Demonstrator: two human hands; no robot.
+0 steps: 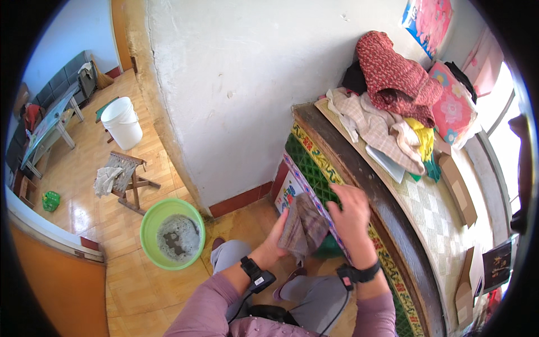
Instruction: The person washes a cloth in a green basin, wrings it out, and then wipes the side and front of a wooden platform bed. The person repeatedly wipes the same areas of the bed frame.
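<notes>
A crumpled grey-brown cloth (304,227) hangs in my left hand (276,238), in front of the tiled side of a raised bed platform. My right hand (350,210) is raised just to the right of the cloth, fingers apart and holding nothing. It hovers before the platform's green and yellow tiles (316,170); whether it touches them I cannot tell. To my left, a light green basin (145,236) with sudsy grey water stands on the floor.
A folding stool (135,185) with a pale rag (107,180) on it stands behind the basin. Beyond is a white bucket (122,124). On the platform (425,210) lie a red patterned garment (391,76), rumpled pale clothes (370,120) and cardboard pieces (459,193). The wall corner (181,168) juts out ahead.
</notes>
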